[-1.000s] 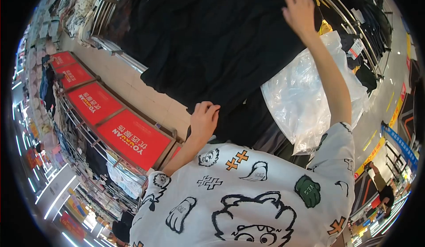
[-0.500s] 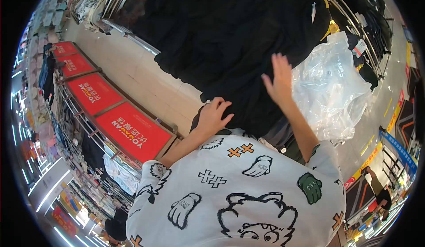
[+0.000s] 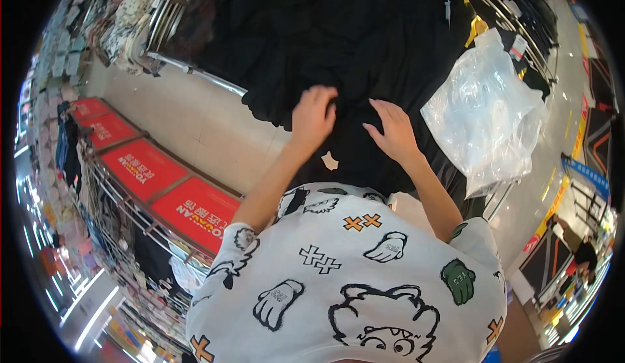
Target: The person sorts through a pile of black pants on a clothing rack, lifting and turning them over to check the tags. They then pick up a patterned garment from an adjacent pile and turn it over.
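Left hand curled, grip impossible to tell, right hand parted wide, both at the rumpled, broad black cloth!

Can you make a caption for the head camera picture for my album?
Left hand and right hand over black cloth, a plastic bag to the right.

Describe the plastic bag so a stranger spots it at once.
Find the big spread of black cloth filling the top middle. Along its right edge, past the right hand, lies the plastic bag. Its crumpled, whitish shine sets it apart from the black cloth.
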A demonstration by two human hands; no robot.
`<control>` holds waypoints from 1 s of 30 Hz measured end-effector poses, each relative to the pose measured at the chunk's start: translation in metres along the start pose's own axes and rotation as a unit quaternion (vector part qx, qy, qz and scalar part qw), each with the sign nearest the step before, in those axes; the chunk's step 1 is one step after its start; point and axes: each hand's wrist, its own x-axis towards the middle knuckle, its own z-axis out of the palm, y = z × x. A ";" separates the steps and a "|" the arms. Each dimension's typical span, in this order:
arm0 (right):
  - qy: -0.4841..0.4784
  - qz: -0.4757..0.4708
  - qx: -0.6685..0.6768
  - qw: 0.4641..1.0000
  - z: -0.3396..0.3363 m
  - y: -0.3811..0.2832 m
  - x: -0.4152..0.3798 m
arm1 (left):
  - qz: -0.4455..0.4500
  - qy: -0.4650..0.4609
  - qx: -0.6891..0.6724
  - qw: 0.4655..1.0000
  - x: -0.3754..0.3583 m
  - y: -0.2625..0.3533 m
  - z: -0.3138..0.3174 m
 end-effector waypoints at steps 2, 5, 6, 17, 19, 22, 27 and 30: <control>-0.052 0.007 -0.012 0.999 0.002 -0.022 -0.003 | 0.005 0.004 0.107 0.994 0.032 -0.033 0.003; -0.151 0.082 -0.055 0.984 0.018 -0.067 -0.032 | 0.073 -0.045 0.140 0.986 0.057 -0.092 0.018; -0.165 0.111 -0.061 0.978 0.026 -0.069 -0.042 | 0.118 -0.042 0.122 0.985 0.064 -0.102 0.018; 0.230 0.403 0.733 0.498 0.036 -0.116 0.032 | -0.090 -0.263 -0.580 0.765 -0.009 0.010 -0.065; 0.255 0.351 0.807 0.400 0.037 -0.117 0.047 | 0.003 -0.297 -0.536 0.790 -0.028 0.013 -0.080; 0.271 0.434 0.682 0.522 0.050 -0.110 0.040 | -0.020 -0.333 -0.542 0.772 -0.033 -0.008 -0.081; 0.221 0.299 0.396 0.839 0.046 -0.175 0.054 | -0.506 -0.165 -0.608 0.589 0.014 -0.051 -0.080; 0.061 0.134 0.245 0.958 0.035 -0.208 0.053 | -0.431 -0.315 -0.735 0.419 0.034 -0.081 -0.086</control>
